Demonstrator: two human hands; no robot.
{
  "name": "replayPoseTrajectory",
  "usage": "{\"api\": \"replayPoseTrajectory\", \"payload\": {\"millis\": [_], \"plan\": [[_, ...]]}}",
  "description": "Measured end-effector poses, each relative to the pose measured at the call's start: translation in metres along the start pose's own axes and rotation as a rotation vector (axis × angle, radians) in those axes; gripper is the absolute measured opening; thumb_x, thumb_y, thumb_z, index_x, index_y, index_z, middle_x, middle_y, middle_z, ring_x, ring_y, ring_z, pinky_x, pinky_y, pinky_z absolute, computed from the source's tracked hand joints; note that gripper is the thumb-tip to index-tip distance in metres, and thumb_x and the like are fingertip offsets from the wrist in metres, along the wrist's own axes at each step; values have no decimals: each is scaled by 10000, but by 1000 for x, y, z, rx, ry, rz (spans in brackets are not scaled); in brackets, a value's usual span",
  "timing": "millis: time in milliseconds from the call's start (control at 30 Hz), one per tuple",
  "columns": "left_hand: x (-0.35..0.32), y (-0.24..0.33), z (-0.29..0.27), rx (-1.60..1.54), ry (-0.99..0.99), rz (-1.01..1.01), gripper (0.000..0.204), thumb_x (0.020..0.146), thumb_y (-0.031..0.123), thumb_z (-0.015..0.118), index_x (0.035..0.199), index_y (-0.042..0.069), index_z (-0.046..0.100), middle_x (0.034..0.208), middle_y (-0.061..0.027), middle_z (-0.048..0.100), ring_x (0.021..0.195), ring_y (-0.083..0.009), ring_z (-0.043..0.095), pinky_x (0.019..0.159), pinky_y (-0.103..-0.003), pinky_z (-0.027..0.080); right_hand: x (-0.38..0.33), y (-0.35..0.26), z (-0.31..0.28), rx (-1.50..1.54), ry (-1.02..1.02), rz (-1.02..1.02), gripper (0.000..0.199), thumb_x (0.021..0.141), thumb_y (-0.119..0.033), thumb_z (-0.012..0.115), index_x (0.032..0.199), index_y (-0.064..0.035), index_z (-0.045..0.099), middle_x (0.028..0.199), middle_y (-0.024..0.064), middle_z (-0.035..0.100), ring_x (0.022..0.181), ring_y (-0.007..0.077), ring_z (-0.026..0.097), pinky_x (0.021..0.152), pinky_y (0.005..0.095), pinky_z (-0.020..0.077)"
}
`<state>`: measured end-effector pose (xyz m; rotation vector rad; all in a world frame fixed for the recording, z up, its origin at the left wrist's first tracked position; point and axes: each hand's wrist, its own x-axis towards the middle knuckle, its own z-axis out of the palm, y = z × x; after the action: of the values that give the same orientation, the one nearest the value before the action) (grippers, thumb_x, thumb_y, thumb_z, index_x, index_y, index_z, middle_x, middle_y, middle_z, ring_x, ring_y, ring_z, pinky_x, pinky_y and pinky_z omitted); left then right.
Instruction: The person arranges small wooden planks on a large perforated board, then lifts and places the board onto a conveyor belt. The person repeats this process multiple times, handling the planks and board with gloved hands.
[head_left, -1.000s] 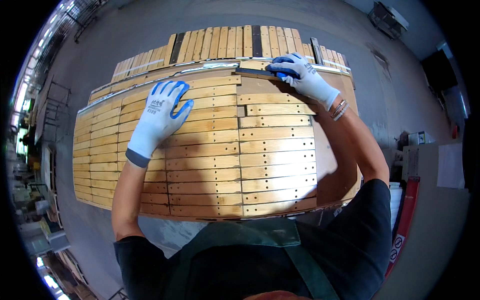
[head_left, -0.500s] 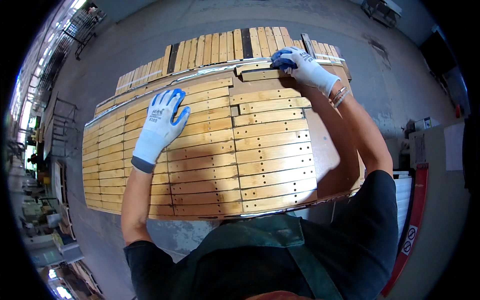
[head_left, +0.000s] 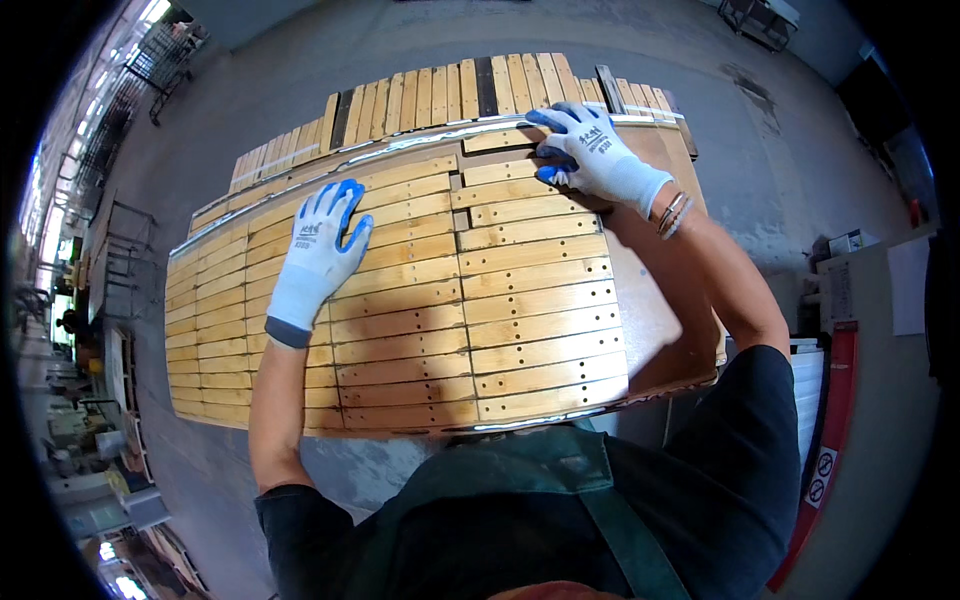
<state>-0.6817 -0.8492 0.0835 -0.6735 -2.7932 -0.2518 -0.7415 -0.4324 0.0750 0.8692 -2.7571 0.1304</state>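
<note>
My left hand (head_left: 322, 240), in a white glove with blue-coated fingertips, lies flat with fingers out on rows of yellow wooden slats (head_left: 400, 300). The slats have small dark holes and narrow dark seams between them. My right hand (head_left: 595, 155), gloved the same way, spreads its fingers over the right end of a slat (head_left: 500, 172) in the far part of the right-hand column. That slat touches the row nearer me. Another slat with a dark edge (head_left: 495, 140) lies just beyond it. The right palm side is hidden.
Bare brown board (head_left: 640, 290) shows right of the slats. A silvery strip (head_left: 400, 146) runs along the far side. Beyond it stand upright slats (head_left: 425, 98), some dark. Grey floor (head_left: 640, 40) surrounds the table. A cabinet with a red edge (head_left: 825, 440) stands at the right.
My right hand has come nearer and slightly left, its fingers spreading out. The slat beneath it has shifted toward me against the row. My left hand stays almost in place.
</note>
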Motion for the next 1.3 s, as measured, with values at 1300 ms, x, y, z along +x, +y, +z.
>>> {"api": "replayPoseTrajectory", "payload": {"millis": [1300], "plan": [[45,42,24,-55,17,208,542,1043,383,628,1497,99,546,1548,-194,507,1480,-387,419,1247,-476,321,-117,21,26,-16,555,-31,398,1073,-286,562,1453,-175,599,1588,246,438,1434,477,430,1189,570,322]]}}
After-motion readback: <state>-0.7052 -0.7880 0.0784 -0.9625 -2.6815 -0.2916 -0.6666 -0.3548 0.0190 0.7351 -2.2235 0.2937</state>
